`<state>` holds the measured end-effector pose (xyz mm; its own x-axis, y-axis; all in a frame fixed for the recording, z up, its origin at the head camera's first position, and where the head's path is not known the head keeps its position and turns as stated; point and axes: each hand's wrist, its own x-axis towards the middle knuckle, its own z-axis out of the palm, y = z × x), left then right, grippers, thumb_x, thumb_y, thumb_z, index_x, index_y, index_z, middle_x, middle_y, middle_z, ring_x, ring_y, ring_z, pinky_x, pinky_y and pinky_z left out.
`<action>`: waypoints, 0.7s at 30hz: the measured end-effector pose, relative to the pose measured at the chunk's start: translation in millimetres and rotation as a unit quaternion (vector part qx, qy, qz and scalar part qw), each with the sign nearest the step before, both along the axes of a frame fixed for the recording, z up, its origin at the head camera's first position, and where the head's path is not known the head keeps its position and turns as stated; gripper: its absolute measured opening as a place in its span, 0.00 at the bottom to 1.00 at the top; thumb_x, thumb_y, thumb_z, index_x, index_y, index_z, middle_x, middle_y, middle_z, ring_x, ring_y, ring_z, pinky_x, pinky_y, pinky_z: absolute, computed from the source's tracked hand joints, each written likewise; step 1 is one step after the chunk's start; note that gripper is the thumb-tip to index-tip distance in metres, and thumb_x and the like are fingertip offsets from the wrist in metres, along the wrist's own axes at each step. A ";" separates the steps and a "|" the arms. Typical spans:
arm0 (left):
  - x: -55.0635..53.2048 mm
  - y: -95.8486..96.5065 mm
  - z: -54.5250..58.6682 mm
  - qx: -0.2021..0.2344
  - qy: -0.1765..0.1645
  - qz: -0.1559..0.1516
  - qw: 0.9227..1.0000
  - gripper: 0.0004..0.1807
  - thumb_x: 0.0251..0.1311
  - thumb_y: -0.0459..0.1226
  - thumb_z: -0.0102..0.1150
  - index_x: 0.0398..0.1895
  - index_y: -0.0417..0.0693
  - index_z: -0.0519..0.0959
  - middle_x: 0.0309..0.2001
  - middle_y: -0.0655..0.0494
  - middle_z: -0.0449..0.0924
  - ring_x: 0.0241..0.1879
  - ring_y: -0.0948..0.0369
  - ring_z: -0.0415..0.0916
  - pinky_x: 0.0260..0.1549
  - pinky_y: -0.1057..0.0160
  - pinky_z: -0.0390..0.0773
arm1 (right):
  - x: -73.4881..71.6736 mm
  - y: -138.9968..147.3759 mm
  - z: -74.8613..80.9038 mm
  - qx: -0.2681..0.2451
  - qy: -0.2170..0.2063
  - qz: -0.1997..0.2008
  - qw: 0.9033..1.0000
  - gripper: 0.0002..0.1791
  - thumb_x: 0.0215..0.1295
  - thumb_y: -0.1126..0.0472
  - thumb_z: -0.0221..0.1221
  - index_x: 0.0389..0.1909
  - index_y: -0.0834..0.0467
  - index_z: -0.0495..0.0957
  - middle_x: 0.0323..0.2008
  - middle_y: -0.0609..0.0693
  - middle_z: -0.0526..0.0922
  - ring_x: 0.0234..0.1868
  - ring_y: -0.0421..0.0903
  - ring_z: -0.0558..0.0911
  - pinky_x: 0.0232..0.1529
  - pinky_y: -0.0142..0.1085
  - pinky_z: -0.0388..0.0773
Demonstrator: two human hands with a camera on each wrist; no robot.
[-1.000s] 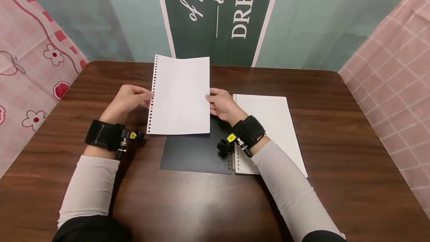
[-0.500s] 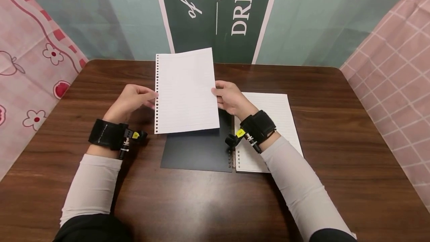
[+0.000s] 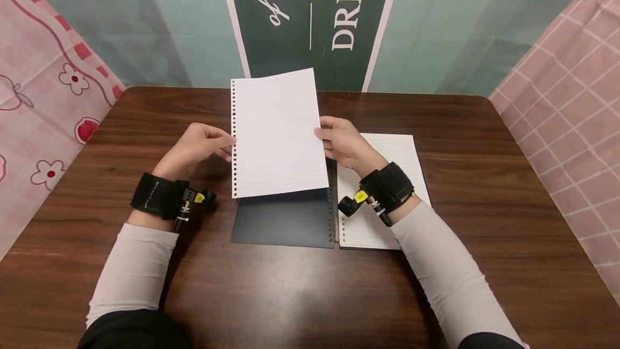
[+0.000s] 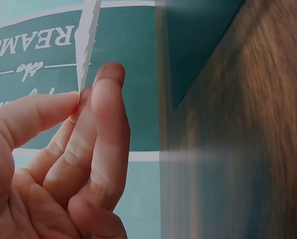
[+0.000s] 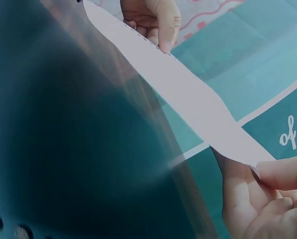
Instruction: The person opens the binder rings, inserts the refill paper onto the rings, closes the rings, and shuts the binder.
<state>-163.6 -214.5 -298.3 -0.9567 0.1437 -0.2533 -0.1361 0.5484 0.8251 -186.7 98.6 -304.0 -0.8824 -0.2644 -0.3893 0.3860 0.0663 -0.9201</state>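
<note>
A loose sheet of lined paper (image 3: 278, 133), with a row of punched holes down its left side, is held up above an opened loose-leaf notebook. My left hand (image 3: 205, 144) pinches the holed edge between thumb and fingers; the left wrist view shows the sheet (image 4: 86, 45) edge-on in that pinch. On the opposite edge, my right hand (image 3: 344, 141) grips the paper, thumb in front and fingers behind. Below lies the notebook's dark cover (image 3: 283, 225), partly hidden by the sheet. Its stack of lined pages (image 3: 387, 149) lies on the right, partly under my right forearm.
The notebook's ring spine (image 3: 336, 225) runs between cover and pages. Everything lies on a dark brown wooden table (image 3: 290, 295). A green cloth backdrop with white lettering (image 3: 349, 15) hangs behind, and pink patterned cloths (image 3: 571, 139) flank both sides.
Both hands have carried the sheet a little to the right, and its right side has tilted upward. The notebook has stayed where it was.
</note>
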 end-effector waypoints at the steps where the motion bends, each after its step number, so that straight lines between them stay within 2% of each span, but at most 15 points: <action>1: 0.3 1.1 0.4 0.006 -0.002 0.000 1.000 0.19 0.68 0.43 0.58 0.50 0.36 0.83 0.27 0.62 0.85 0.29 0.64 0.85 0.23 0.63 0.57 | 0.9 1.6 1.0 0.000 0.004 0.002 1.000 0.24 0.78 0.63 0.47 0.71 0.56 0.65 0.57 0.57 0.80 0.43 0.41 0.85 0.47 0.36 0.83; 3: 1.2 3.5 1.3 0.018 -0.005 -0.001 1.000 0.19 0.67 0.44 0.60 0.50 0.35 0.83 0.27 0.62 0.85 0.29 0.64 0.85 0.25 0.63 0.58 | 3.2 4.8 3.6 -0.002 0.009 0.004 1.000 0.23 0.78 0.63 0.47 0.71 0.56 0.65 0.58 0.58 0.79 0.44 0.41 0.85 0.47 0.35 0.84; 6: 2.6 6.9 3.4 0.032 -0.005 -0.014 0.999 0.20 0.67 0.43 0.60 0.50 0.34 0.82 0.28 0.63 0.84 0.29 0.63 0.85 0.28 0.63 0.66 | 6.9 10.1 7.1 0.001 0.016 0.003 1.000 0.23 0.78 0.63 0.47 0.71 0.56 0.65 0.58 0.58 0.79 0.43 0.40 0.85 0.44 0.33 0.84; 10: 3.6 11.9 5.8 0.039 -0.005 -0.040 0.998 0.20 0.67 0.41 0.60 0.51 0.31 0.81 0.29 0.62 0.85 0.30 0.60 0.86 0.40 0.66 0.78 | 12.0 18.2 10.9 0.006 0.026 0.003 1.000 0.23 0.77 0.63 0.48 0.71 0.57 0.65 0.56 0.57 0.79 0.41 0.39 0.85 0.41 0.32 0.83; 17: 4.2 21.8 6.4 0.033 -0.003 -0.055 0.998 0.18 0.67 0.40 0.61 0.50 0.34 0.83 0.30 0.57 0.86 0.32 0.53 0.86 0.46 0.67 0.80 | 18.9 31.9 12.5 0.012 0.035 0.002 0.999 0.23 0.77 0.63 0.47 0.71 0.58 0.64 0.60 0.58 0.78 0.44 0.40 0.85 0.45 0.32 0.83; 21: 5.2 25.9 8.0 0.017 0.001 -0.069 0.997 0.18 0.67 0.41 0.61 0.50 0.35 0.83 0.29 0.56 0.86 0.33 0.53 0.87 0.50 0.62 0.79 | 22.0 37.1 12.2 0.013 0.034 -0.001 0.999 0.23 0.77 0.63 0.47 0.71 0.58 0.64 0.60 0.58 0.78 0.45 0.40 0.85 0.45 0.32 0.83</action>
